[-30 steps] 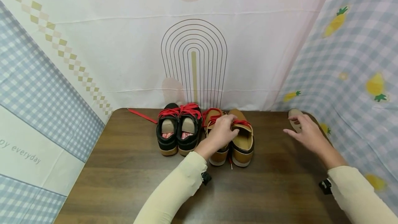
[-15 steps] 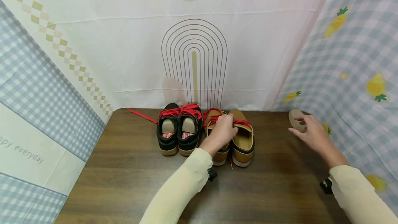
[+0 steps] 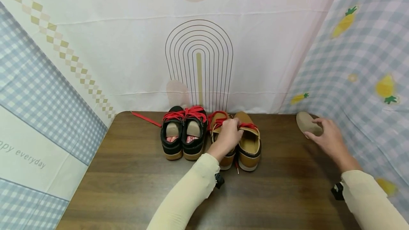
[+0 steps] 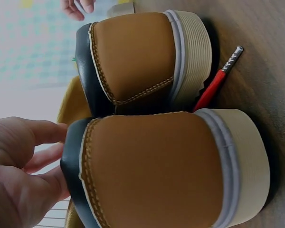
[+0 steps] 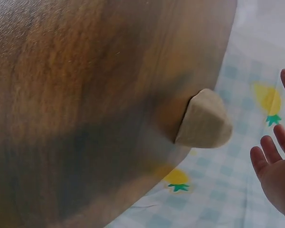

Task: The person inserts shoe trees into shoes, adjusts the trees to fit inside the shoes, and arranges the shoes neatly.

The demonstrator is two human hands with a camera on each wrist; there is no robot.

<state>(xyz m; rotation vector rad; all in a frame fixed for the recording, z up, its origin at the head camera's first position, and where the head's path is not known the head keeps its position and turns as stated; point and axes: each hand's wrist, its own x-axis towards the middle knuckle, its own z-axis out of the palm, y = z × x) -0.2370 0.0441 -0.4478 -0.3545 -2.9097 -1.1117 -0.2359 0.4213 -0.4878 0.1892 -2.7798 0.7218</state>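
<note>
Two brown lace-up shoes with red laces stand side by side in the head view. My left hand [image 3: 227, 136] grips the left brown shoe [image 4: 154, 166] around its tongue and opening; the fingertips are hidden behind the dark collar in the left wrist view. Close beside it is the right brown shoe [image 3: 250, 148], its inside showing. At the table's far right corner lies a beige, rounded shoe insert [image 3: 307, 122]. My right hand [image 3: 329, 136] hovers over the insert's near right side, thumb and fingers spread. In the right wrist view the fingers look apart from the insert [image 5: 206, 121].
Left of the brown pair stand two black shoes [image 3: 184, 134] with red laces and beige inserts inside. A red lace [image 3: 146, 118] trails over the wooden table [image 3: 127, 180] to the far edge. A checked cloth [image 3: 367, 116] hangs along the right side.
My right hand has moved right and slightly down, uncovering more of the insert. My left hand's fingers have drawn in at the left brown shoe. The shoes stay put.
</note>
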